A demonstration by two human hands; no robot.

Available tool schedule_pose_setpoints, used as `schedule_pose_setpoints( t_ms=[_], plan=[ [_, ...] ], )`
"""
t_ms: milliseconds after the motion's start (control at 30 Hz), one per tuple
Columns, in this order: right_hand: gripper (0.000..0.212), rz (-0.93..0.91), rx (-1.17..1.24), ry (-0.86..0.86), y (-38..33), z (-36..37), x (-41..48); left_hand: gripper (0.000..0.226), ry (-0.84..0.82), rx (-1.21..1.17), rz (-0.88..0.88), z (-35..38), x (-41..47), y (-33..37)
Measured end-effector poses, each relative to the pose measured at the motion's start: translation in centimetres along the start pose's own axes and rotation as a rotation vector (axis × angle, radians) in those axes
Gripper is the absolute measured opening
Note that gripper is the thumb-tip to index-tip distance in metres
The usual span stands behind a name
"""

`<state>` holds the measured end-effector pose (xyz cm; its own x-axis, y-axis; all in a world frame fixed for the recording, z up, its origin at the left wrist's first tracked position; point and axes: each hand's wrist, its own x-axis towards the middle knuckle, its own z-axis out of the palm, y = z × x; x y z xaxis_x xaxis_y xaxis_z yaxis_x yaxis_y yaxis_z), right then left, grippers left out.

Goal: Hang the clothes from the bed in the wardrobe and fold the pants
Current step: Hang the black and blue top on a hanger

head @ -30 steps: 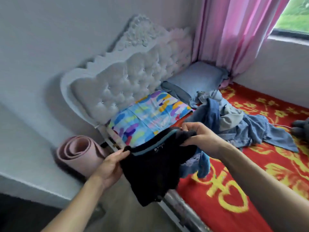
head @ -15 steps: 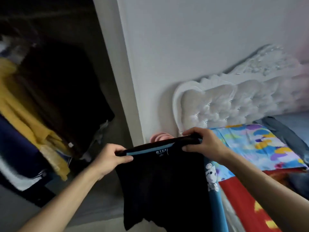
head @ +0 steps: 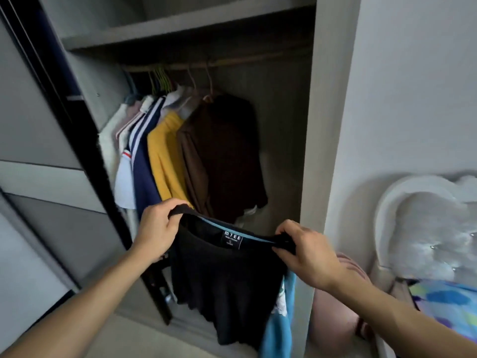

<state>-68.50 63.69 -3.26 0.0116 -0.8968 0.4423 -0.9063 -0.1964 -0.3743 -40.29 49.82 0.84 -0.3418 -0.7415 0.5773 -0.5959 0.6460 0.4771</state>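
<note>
I hold a black T-shirt [head: 227, 280] with a blue inner neckband and a blue side by its shoulders, in front of the open wardrobe [head: 308, 151]. My left hand [head: 157, 228] grips the left shoulder. My right hand [head: 304, 251] pinches the right shoulder. The neck label faces me and the shirt hangs straight down. Behind it, a rail [head: 219, 63] carries several hung garments: white, navy striped, yellow [head: 165, 156] and brown [head: 222, 156]. No hanger is visible in the shirt.
A dark sliding door frame [head: 85, 140] stands at the left of the opening. A shelf [head: 167, 29] runs above the rail. At right are the white tufted headboard [head: 423, 228], a rolled pink mat [head: 335, 313] on the floor and a colourful pillow [head: 449, 303].
My view swung left from the bed to the open wardrobe. Both hands kept the black shirt and carried it in front of the hanging clothes.
</note>
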Motion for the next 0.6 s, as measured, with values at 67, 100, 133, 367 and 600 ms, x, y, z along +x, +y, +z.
schedule_pose_setpoints(
  t_ms=[67,100,133,367,600],
  plan=[
    [0.023,0.014,0.014,0.025,-0.7,1.2,2.1,0.049,0.006,-0.091,-0.056,-1.4,1.3,-0.8],
    [0.025,0.031,0.022,0.044,-1.2,1.8,3.2,0.049,-0.001,-0.121,-0.063,-2.0,2.0,-1.3],
    [0.026,0.050,0.034,0.068,-1.8,2.3,4.4,0.046,-0.017,-0.115,-0.057,-2.6,2.7,-1.8],
    [0.017,0.238,0.025,0.177,-2.8,4.8,13.7,0.040,-0.350,0.116,0.129,-5.2,9.7,-8.1],
    [0.021,0.435,-0.181,0.167,-3.3,6.0,22.1,0.006,-0.040,-0.069,0.364,-3.7,17.7,-11.4]
  ],
)
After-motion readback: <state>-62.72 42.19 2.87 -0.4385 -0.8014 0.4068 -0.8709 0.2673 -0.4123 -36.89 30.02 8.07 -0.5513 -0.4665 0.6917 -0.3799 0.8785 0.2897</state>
